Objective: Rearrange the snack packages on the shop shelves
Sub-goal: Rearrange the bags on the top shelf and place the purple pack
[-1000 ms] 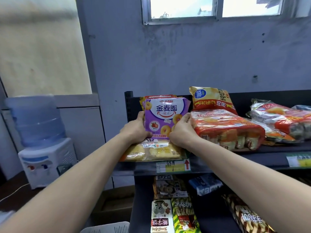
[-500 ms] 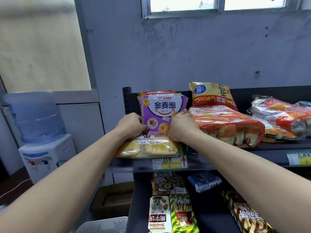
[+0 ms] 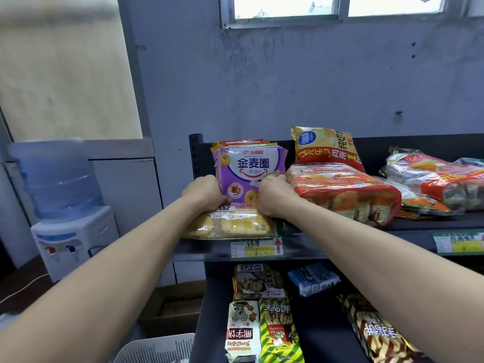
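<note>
A purple snack package [image 3: 248, 169] stands upright at the left end of the top shelf [image 3: 392, 233], with more packs of the same kind stacked behind it. My left hand [image 3: 204, 192] grips its lower left side and my right hand [image 3: 275, 192] grips its lower right side. The package rests on a flat clear pack of yellow cakes [image 3: 230, 225] lying at the shelf's front edge.
An orange-red bread pack [image 3: 343, 189] lies right of my right hand, a gold chip bag [image 3: 324, 150] leaning behind it. More red packs [image 3: 440, 179] sit at far right. The lower shelf holds several snack packs [image 3: 262, 323]. A water dispenser [image 3: 62, 205] stands left, a white basket [image 3: 157, 348] below.
Both hands have slid down and closed in on the lower sides of the purple package. The package stands a little straighter against the packs behind it.
</note>
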A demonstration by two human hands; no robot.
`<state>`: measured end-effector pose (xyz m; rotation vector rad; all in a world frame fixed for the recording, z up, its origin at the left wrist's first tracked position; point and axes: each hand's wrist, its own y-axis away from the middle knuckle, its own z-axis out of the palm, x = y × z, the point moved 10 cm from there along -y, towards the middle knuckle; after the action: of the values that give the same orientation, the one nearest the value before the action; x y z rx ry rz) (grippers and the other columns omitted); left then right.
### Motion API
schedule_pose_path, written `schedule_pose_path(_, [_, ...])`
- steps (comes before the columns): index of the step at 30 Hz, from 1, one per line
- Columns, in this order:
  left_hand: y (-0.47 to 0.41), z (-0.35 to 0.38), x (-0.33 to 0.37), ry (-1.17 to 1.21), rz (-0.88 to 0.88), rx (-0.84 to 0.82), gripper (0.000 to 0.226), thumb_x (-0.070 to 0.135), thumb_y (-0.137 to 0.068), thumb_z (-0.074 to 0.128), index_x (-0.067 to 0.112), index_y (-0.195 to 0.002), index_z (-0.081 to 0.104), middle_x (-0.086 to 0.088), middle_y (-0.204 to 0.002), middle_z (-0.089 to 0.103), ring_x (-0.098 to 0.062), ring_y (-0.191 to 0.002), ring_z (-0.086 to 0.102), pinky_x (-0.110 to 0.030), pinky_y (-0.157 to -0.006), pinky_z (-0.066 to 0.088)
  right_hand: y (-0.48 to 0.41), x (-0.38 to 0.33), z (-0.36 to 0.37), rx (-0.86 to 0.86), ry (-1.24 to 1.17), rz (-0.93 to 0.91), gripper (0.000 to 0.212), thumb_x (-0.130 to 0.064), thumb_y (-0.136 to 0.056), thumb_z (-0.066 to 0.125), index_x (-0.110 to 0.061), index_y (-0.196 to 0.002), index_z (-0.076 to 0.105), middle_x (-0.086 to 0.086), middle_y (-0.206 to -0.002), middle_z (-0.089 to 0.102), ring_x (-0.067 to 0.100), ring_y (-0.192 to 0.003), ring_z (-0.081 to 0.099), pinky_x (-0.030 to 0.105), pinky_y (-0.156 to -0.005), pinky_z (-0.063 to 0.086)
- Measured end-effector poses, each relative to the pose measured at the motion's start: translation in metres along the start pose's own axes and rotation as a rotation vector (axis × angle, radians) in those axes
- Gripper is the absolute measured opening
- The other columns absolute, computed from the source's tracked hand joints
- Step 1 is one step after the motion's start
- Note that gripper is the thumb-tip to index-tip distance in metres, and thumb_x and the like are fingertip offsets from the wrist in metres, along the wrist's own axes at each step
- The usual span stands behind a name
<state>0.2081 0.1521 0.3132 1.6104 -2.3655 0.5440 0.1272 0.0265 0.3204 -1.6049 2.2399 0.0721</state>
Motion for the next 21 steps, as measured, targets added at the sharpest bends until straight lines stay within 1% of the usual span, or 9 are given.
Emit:
schedule_pose_path(3, [0.006, -0.003, 0.004, 0.026, 0.019, -0.062, 0.039, 0.036, -0.086, 0.064, 0.009, -0.114, 0.062, -0.005, -0.110, 0.066, -0.015, -0.088, 0.057, -0.023, -0.067, 0.048, 0.001, -0.001, -0.006, 0.062, -0.062, -0.047, 0.054, -0.013, -0.090, 0.056, 0.004, -0.137, 0.034, 0.021, -0.137, 0.042, 0.032, -0.122, 0.048, 0.033, -0.092, 0.046])
schedule_pose_path(4, [0.009, -0.005, 0.005, 0.033, 0.021, -0.069, 0.037, 0.034, -0.087, 0.064, 0.008, -0.113, 0.062, -0.005, -0.109, 0.066, -0.014, -0.087, 0.056, -0.021, -0.062, 0.046, 0.002, -0.002, -0.008, 0.083, -0.080, -0.059, 0.048, -0.012, -0.089, 0.056, 0.002, -0.133, 0.040, 0.019, -0.133, 0.046, 0.031, -0.117, 0.051, 0.032, -0.087, 0.046])
schedule_pose_path(5, [0.011, -0.008, 0.004, 0.041, 0.020, -0.066, 0.035, 0.033, -0.088, 0.063, 0.008, -0.112, 0.063, -0.005, -0.107, 0.066, -0.013, -0.087, 0.056, -0.019, -0.058, 0.044, 0.003, -0.004, -0.011, 0.102, -0.093, -0.072, 0.044, -0.011, -0.089, 0.056, 0.001, -0.130, 0.044, 0.017, -0.130, 0.049, 0.031, -0.114, 0.053, 0.032, -0.083, 0.046])
schedule_pose_path(8, [0.018, -0.017, 0.003, 0.065, 0.024, -0.038, 0.031, 0.032, -0.089, 0.061, 0.008, -0.109, 0.063, -0.003, -0.099, 0.063, -0.013, -0.087, 0.055, -0.018, -0.055, 0.043, 0.007, -0.008, -0.018, 0.163, -0.120, -0.104, 0.040, -0.012, -0.087, 0.059, -0.003, -0.125, 0.046, 0.014, -0.126, 0.052, 0.029, -0.108, 0.055, 0.031, -0.076, 0.043])
schedule_pose_path(10, [0.024, -0.017, 0.003, 0.071, 0.034, -0.053, 0.031, 0.033, -0.090, 0.060, 0.010, -0.110, 0.063, -0.001, -0.098, 0.061, -0.013, -0.090, 0.055, -0.017, -0.056, 0.043, 0.011, -0.011, -0.023, 0.197, -0.133, -0.142, 0.034, -0.012, -0.088, 0.060, -0.005, -0.120, 0.049, 0.012, -0.121, 0.056, 0.025, -0.098, 0.054, 0.029, -0.071, 0.043])
schedule_pose_path(12, [0.030, -0.015, 0.004, 0.062, 0.052, -0.068, 0.031, 0.033, -0.091, 0.058, 0.011, -0.113, 0.063, -0.001, -0.100, 0.061, -0.013, -0.094, 0.055, -0.017, -0.060, 0.044, 0.013, -0.014, -0.026, 0.209, -0.143, -0.174, 0.028, -0.013, -0.089, 0.059, -0.006, -0.115, 0.052, 0.010, -0.116, 0.059, 0.020, -0.088, 0.049, 0.028, -0.067, 0.041])
schedule_pose_path(13, [0.032, -0.014, 0.005, 0.060, 0.060, -0.072, 0.032, 0.033, -0.092, 0.056, 0.011, -0.114, 0.063, 0.000, -0.101, 0.061, -0.012, -0.093, 0.054, -0.017, -0.060, 0.043, 0.014, -0.015, -0.027, 0.212, -0.150, -0.184, 0.026, -0.013, -0.089, 0.058, -0.006, -0.114, 0.053, 0.010, -0.115, 0.060, 0.018, -0.086, 0.047, 0.028, -0.066, 0.040])
schedule_pose_path(18, [0.037, -0.015, 0.008, 0.069, 0.096, -0.051, 0.035, 0.033, -0.093, 0.055, 0.010, -0.119, 0.061, -0.003, -0.112, 0.063, -0.011, -0.095, 0.052, -0.017, -0.062, 0.044, 0.015, -0.016, -0.028, 0.225, -0.179, -0.196, 0.026, -0.014, -0.088, 0.060, -0.006, -0.113, 0.056, 0.010, -0.115, 0.062, 0.019, -0.086, 0.051, 0.028, -0.066, 0.043])
schedule_pose_path(21, [0.038, -0.022, 0.016, 0.121, 0.136, 0.016, 0.034, 0.032, -0.092, 0.057, 0.010, -0.118, 0.061, -0.002, -0.110, 0.061, -0.012, -0.099, 0.053, -0.020, -0.065, 0.047, 0.014, -0.012, -0.028, 0.230, -0.215, -0.193, 0.030, -0.014, -0.087, 0.062, -0.005, -0.116, 0.057, 0.010, -0.118, 0.062, 0.022, -0.099, 0.057, 0.027, -0.073, 0.049])
